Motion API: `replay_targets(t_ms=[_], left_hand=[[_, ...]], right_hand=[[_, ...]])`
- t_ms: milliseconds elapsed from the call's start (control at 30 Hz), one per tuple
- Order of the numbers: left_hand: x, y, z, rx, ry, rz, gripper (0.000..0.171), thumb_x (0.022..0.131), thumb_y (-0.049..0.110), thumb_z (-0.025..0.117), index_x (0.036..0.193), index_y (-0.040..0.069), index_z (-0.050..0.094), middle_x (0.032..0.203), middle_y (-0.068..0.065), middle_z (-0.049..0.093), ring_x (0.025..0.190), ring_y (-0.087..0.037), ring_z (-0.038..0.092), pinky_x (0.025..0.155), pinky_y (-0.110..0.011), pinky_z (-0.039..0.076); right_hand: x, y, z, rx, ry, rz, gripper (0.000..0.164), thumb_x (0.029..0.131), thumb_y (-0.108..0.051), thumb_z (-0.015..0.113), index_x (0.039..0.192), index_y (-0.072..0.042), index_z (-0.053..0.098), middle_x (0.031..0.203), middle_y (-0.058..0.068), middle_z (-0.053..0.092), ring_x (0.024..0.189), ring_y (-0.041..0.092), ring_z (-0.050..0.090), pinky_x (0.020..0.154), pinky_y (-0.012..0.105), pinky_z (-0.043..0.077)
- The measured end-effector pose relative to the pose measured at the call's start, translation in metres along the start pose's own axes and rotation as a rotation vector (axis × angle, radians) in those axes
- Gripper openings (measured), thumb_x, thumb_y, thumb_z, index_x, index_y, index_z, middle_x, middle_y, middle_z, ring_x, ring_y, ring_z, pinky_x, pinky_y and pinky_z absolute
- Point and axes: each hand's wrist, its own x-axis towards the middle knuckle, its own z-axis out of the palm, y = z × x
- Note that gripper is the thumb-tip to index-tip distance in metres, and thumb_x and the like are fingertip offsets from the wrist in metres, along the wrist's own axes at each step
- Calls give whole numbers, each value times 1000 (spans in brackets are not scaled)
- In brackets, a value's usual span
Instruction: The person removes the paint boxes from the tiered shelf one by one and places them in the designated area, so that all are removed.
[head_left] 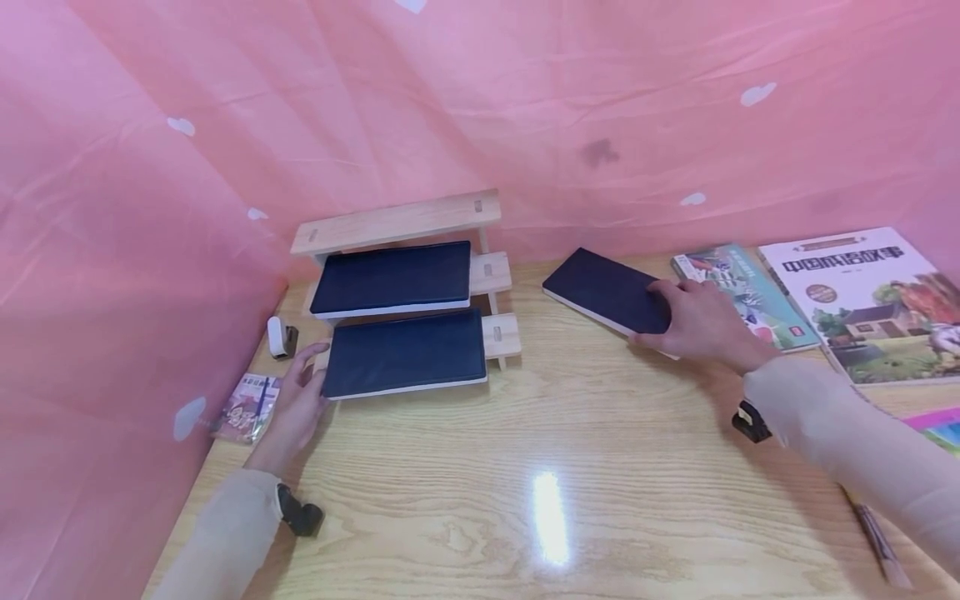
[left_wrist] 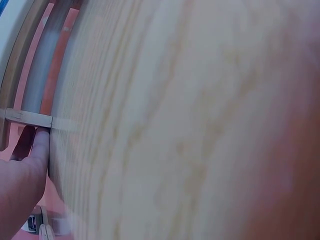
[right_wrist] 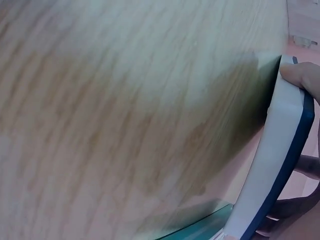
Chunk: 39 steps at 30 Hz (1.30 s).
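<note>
Pinching dark notebook [head_left: 600,287] between thumb and fingers, right of wooden rack [head_left: 397,223]: right hand [head_left: 705,325]. Left hand [head_left: 298,404] at rack's left end, grip unclear. Best keep rack steady.

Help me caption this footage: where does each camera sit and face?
Head: headworn, facing forward and down at the table; left hand, right hand, sleeves show.
Left wrist: on that wrist, facing table and wooden stand; part of that hand shows.
Right wrist: on that wrist, facing table and dark notebook; gripping fingers show.
Shared: head and right wrist both show the notebook.
</note>
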Motion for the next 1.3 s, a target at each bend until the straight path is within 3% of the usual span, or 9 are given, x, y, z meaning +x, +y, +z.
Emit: replay_targets(t_ms=[300, 700, 867, 967, 1100, 1133, 1300], left_hand=[[0, 0, -2, 10, -5, 2, 40, 93, 9, 42, 130, 23, 40, 123, -3, 38, 79, -5, 49, 57, -14, 41], [0, -1, -2, -5, -14, 12, 39, 93, 8, 42, 129, 23, 41, 116, -3, 42, 70, -4, 49, 53, -14, 40], [0, 1, -1, 40, -11, -1, 40, 93, 11, 41, 130, 25, 40, 136, -2, 28, 92, -4, 44, 52, -15, 36], [0, 2, -1, 46, -3, -13, 40, 93, 10, 39, 130, 25, 40, 140, -5, 22, 89, -5, 43, 50, -15, 34], [0, 3, -1, 50, -4, -11, 40, 93, 9, 39, 130, 25, 39, 138, -6, 23, 77, -6, 45, 48, -15, 33], [0, 3, 0, 53, -10, -7, 40, 93, 10, 39, 131, 24, 39, 139, -5, 22, 82, -3, 45, 49, -15, 33], [-1, 2, 0, 44, -15, 3, 40, 93, 9, 40, 131, 23, 38, 135, -5, 26, 71, -3, 43, 47, -15, 33]], right_hand=[[1, -6, 4, -10, -46, 23, 91, 59, -67, 67, 122, -5, 48, 99, 22, 56, 82, 37, 54, 67, 47, 43], [1, -5, 9, 5, -112, 30, 96, 60, -69, 63, 125, -2, 43, 106, 27, 51, 89, 38, 51, 72, 49, 43], [-1, -7, 7, 21, -136, 44, 103, 55, -73, 64, 127, -2, 41, 110, 28, 48, 93, 39, 49, 74, 50, 42], [-1, -8, 7, 37, -140, 37, 108, 52, -74, 65, 127, -1, 40, 111, 29, 46, 95, 41, 46, 76, 52, 41], [1, -9, 6, 62, -95, 8, 105, 54, -73, 64, 126, 0, 42, 113, 26, 45, 97, 40, 44, 79, 53, 39], [2, -9, 6, 70, -69, -4, 102, 56, -72, 65, 125, 0, 43, 113, 25, 45, 96, 39, 44, 79, 53, 39], [15, -18, -2, 161, 137, -174, 89, 63, -56, 73, 128, -5, 42, 121, 15, 43, 102, 34, 44, 85, 52, 37]])
